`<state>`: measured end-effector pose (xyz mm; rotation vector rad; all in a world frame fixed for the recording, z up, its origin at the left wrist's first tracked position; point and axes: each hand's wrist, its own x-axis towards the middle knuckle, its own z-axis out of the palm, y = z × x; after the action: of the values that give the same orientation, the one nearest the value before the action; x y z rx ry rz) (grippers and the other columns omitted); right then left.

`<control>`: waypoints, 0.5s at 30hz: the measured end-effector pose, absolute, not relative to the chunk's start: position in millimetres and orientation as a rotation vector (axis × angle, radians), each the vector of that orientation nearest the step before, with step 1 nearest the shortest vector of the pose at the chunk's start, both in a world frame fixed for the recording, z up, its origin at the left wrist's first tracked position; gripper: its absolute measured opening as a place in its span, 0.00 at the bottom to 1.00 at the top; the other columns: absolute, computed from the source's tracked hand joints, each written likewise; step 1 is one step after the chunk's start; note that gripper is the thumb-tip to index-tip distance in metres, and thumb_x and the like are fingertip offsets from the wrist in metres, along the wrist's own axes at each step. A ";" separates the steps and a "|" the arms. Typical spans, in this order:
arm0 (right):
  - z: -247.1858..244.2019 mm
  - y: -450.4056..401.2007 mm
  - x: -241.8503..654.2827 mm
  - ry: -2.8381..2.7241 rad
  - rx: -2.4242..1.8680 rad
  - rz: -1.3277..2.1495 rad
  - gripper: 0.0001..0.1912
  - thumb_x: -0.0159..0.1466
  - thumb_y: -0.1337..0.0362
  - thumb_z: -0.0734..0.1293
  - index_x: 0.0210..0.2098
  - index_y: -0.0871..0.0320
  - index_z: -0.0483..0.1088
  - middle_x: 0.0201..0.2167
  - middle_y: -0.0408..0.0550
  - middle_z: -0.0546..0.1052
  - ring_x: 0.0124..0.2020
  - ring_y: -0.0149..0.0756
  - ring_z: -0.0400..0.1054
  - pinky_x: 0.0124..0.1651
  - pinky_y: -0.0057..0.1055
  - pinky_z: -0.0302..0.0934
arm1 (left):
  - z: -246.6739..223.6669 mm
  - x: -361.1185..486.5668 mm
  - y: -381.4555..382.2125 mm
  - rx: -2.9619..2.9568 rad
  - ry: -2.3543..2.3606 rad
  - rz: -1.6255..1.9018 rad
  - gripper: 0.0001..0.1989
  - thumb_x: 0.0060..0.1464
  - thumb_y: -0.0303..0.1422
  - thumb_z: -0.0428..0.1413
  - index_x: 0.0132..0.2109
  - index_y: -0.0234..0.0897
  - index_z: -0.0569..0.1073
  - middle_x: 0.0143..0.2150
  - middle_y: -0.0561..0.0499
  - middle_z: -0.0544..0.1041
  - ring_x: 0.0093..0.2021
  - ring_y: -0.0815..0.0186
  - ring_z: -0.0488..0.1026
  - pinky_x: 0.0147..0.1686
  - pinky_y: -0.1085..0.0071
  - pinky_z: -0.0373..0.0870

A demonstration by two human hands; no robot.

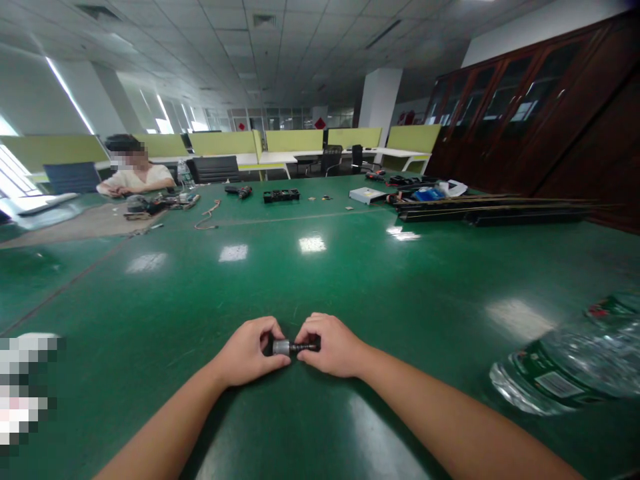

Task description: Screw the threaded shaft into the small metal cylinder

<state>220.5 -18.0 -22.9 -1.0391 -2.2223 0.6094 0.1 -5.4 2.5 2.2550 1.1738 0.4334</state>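
Observation:
Between my two hands lies a small metal part: a silver cylinder [281, 347] with a dark ridged shaft [299, 347] projecting to the right. My left hand [250, 353] curls its thumb and fingers about the cylinder end. The thumb and fingers of my right hand [330, 345] close around the shaft, hiding its far end. Both hands rest low over the green tabletop [280, 280], close to each other. Whether the cylinder and shaft are one piece or two, I cannot tell.
A large clear water bottle [565, 367] lies at the right. Farther back are a power drill [239, 191], a black slotted block [281, 195], a white box [367, 195] and long dark bars [500, 212]. Another person [135, 170] sits at the far left. A blurred white item [25, 380] is at the left edge.

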 end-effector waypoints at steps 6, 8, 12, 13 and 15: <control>-18.5 -19.1 225.6 -2.251 -1.086 0.560 0.07 0.51 0.67 0.73 0.30 0.57 0.74 0.27 0.42 0.75 0.33 0.34 0.66 0.41 0.31 0.56 | 3.8 0.9 -5.6 2.259 1.176 0.421 0.13 0.46 0.38 0.63 0.34 0.35 0.70 0.26 0.57 0.65 0.26 0.69 0.61 0.26 0.75 0.53; -17.3 -19.2 226.8 -2.257 -1.093 0.544 0.07 0.51 0.67 0.74 0.30 0.57 0.74 0.28 0.42 0.75 0.34 0.34 0.67 0.42 0.32 0.56 | 4.5 1.2 -6.1 2.253 1.184 0.414 0.13 0.46 0.38 0.63 0.34 0.36 0.70 0.25 0.57 0.65 0.26 0.69 0.61 0.26 0.75 0.53; -15.8 -18.6 228.5 -2.273 -1.117 0.518 0.07 0.51 0.68 0.74 0.30 0.56 0.74 0.28 0.41 0.76 0.35 0.34 0.67 0.43 0.33 0.55 | 4.9 1.4 -6.5 2.246 1.192 0.412 0.13 0.46 0.39 0.62 0.35 0.36 0.70 0.26 0.57 0.65 0.26 0.69 0.61 0.26 0.75 0.53; -15.6 -18.4 228.8 -2.273 -1.122 0.519 0.07 0.51 0.68 0.74 0.29 0.56 0.74 0.28 0.42 0.76 0.35 0.34 0.67 0.42 0.33 0.55 | 4.7 1.4 -6.3 2.244 1.193 0.415 0.13 0.46 0.39 0.62 0.35 0.36 0.70 0.26 0.57 0.66 0.27 0.69 0.61 0.26 0.75 0.53; -15.7 -17.9 229.4 -2.267 -1.124 0.527 0.06 0.51 0.67 0.74 0.29 0.56 0.74 0.28 0.42 0.75 0.34 0.34 0.66 0.42 0.33 0.55 | 4.1 1.2 -6.0 2.238 1.194 0.417 0.13 0.46 0.39 0.62 0.34 0.36 0.70 0.26 0.57 0.66 0.27 0.69 0.62 0.26 0.75 0.53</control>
<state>229.4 -17.9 -15.7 -1.1239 -2.2666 0.5266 1.2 -6.0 4.1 2.2380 1.1943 0.4173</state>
